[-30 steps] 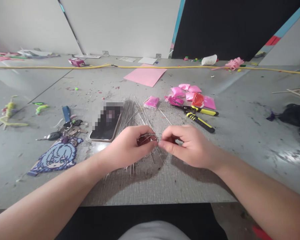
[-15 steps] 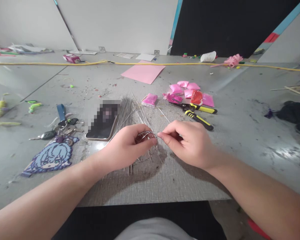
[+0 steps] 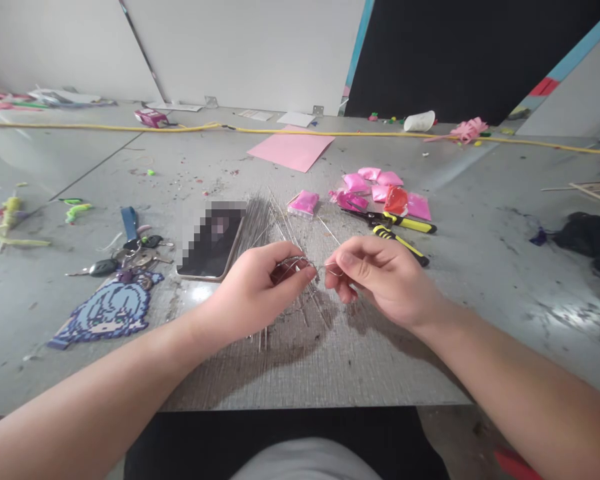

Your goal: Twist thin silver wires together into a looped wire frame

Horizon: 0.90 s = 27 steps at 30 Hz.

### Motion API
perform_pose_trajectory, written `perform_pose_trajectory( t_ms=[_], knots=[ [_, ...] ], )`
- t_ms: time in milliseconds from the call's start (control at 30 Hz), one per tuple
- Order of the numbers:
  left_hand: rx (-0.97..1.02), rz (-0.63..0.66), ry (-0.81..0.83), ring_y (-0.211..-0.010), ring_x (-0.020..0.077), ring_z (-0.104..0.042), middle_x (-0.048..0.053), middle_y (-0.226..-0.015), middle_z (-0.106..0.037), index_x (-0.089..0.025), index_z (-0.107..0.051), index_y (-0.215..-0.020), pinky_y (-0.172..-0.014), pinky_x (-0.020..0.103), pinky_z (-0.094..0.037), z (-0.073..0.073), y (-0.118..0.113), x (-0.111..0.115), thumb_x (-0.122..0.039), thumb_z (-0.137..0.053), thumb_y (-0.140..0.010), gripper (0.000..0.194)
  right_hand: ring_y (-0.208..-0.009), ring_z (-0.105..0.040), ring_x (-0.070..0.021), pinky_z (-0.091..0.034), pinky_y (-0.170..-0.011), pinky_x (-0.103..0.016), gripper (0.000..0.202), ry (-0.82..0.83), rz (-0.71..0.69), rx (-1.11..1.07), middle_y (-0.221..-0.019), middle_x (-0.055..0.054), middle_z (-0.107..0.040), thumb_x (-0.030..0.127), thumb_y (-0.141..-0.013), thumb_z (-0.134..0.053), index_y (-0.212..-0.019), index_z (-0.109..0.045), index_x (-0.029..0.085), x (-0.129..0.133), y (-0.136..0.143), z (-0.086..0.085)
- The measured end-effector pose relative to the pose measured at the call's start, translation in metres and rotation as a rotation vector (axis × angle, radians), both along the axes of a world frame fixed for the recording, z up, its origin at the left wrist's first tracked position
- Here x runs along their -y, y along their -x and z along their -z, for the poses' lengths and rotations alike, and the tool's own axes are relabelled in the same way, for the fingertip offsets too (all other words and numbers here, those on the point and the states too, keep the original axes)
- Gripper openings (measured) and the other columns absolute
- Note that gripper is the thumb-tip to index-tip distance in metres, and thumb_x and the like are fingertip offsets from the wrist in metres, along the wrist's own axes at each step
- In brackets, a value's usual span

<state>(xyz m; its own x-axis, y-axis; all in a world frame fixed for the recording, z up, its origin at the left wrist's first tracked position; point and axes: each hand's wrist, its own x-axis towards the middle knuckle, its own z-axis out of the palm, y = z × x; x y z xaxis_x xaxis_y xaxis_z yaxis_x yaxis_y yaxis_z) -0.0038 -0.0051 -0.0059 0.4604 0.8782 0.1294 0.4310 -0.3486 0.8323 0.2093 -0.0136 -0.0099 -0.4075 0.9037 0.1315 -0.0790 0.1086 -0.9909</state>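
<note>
Thin silvery wires bent into a rough ring are pinched between the thumb and fingers of my left hand. Just to the right, my right hand has its thumb pressed to a finger around a thin wire, whose straight part points up and left. A small gap separates the two hands. Under and behind them, many loose straight wires lie on the table. Where the ring passes inside my left hand it is hidden.
A phone lies left of the wires, with keys and a blue pixel charm farther left. Yellow-black pliers and pink packets are at the right. Behind are pink paper and a yellow cord.
My right hand has moved slightly away from the ring and turned, so its fingers now show below the thumb. My left hand keeps its hold. The whole view has shifted a little.
</note>
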Motion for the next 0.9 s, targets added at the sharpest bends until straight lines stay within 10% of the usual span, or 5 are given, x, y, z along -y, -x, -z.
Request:
perform_pose_trajectory(
  t_ms=[400, 900],
  knots=[
    [-0.047, 0.019, -0.345, -0.056, 0.0065, -0.046, -0.004, -0.065, -0.052, -0.015, -0.059, -0.083, -0.054, 0.021, -0.038, -0.001, 0.001, 0.005, -0.024, -0.062, -0.088, 0.011, -0.058, -0.061, -0.0078, -0.048, -0.053, -0.018, 0.010, 0.078, 0.001, -0.120, -0.075, 0.000, -0.070, 0.026, -0.087, -0.074, -0.086, -0.067, 0.019, 0.004, 0.005, 0.000],
    [-0.076, -0.013, -0.375, -0.055, 0.0073, -0.043, -0.005, -0.062, -0.049, -0.016, -0.057, -0.078, -0.051, 0.021, -0.035, 0.001, 0.001, 0.001, -0.023, -0.059, -0.089, 0.013, -0.067, -0.057, -0.0111, -0.046, -0.060, -0.025, 0.017, -0.084, -0.090, 0.133, -0.082, -0.003, -0.065, 0.032, -0.095, -0.063, -0.087, -0.067, 0.017, 0.007, 0.001, -0.003]
  ],
)
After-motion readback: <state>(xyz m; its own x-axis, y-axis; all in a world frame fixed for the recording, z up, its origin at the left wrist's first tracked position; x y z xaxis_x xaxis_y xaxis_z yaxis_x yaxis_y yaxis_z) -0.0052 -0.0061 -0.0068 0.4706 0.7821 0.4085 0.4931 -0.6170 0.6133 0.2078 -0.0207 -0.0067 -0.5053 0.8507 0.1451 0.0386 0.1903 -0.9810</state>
